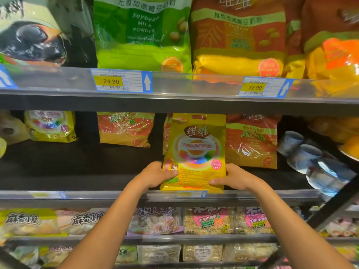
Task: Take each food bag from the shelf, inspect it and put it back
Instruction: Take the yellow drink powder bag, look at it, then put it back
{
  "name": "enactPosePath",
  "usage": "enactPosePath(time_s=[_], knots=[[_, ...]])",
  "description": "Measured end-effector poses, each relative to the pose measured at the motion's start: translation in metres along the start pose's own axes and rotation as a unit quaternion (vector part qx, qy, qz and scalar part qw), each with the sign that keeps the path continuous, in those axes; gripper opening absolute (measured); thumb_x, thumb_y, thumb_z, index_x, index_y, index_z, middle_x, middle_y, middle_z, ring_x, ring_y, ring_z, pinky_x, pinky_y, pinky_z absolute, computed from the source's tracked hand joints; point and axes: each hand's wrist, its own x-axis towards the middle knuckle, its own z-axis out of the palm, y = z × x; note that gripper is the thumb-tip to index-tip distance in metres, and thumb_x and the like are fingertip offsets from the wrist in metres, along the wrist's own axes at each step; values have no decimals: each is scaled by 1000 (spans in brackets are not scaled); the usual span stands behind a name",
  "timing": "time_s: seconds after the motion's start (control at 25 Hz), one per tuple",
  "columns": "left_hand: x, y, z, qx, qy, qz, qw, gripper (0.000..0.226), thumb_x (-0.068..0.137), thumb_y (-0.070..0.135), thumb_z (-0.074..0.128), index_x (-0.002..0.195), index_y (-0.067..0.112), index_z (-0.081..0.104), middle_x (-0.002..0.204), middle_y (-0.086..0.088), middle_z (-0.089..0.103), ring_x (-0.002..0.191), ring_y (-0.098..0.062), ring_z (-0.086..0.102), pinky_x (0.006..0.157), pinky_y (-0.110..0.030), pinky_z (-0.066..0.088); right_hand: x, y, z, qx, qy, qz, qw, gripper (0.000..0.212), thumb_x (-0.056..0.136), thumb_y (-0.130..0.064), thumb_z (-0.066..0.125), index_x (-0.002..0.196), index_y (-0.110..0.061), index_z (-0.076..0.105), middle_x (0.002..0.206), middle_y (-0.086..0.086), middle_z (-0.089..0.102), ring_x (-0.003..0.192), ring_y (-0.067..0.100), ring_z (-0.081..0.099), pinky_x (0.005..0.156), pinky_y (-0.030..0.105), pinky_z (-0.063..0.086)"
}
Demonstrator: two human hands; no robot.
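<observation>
At the front edge of the middle shelf (97,195), a left hand (155,174) and right hand (236,177) grip an upright yellow food bag (196,152) by its lower corners, mid-inspection or return, with neighbouring bags seemingly still awaiting checks.

1. I see a glossy yellow plastic food bag (195,152), its film catching glare, at the middle shelf's front edge.
2. The shelf rail (174,102) looks like smooth grey metal.
3. Clear shiny plastic strips cover paper price labels (118,80).
</observation>
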Motion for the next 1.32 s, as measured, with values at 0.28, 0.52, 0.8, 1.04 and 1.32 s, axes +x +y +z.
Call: enactPosePath(time_s=[0.28,0.52,0.8,1.04,1.32], knots=[[-21,28,-12,-242,0,-24,970,65,84,23,87,138,-1,59,125,-19,75,120,-35,70,112,-55,50,-32,-33,-4,98,26,-70,992,25,92,-55,71,115,-47,76,121,-23,76,109,-4,71,85,12,55],[-60,30,5,-391,-94,3,916,25,86,-5,72,103,8,84,121,-24,76,108,-37,76,79,-44,66,-64,-35,20,322,97,-51,940,59,78,-65,79,127,-32,70,125,-3,78,116,20,74,95,37,61],[-76,3,20,-505,-131,-36,852,42,82,19,77,123,9,77,130,-25,71,116,-41,72,95,-59,59,-88,-13,79,468,64,-11,881,63,67,-42,97,123,-21,76,124,13,78,114,31,75,87,42,64],[-86,-15,24,-472,-31,10,881,48,91,20,74,137,12,64,127,-20,74,107,-36,77,82,-47,66,-95,-6,123,454,87,-34,886,75,61,-48,100,126,-20,73,127,12,76,120,31,72,96,39,61],[-124,-51,9,-450,73,49,889,46,88,28,75,132,20,64,123,-15,77,106,-36,77,74,-43,66,-94,-26,164,452,64,-44,889,56,74,-39,94,124,-24,75,129,13,75,120,31,72,96,41,61]])
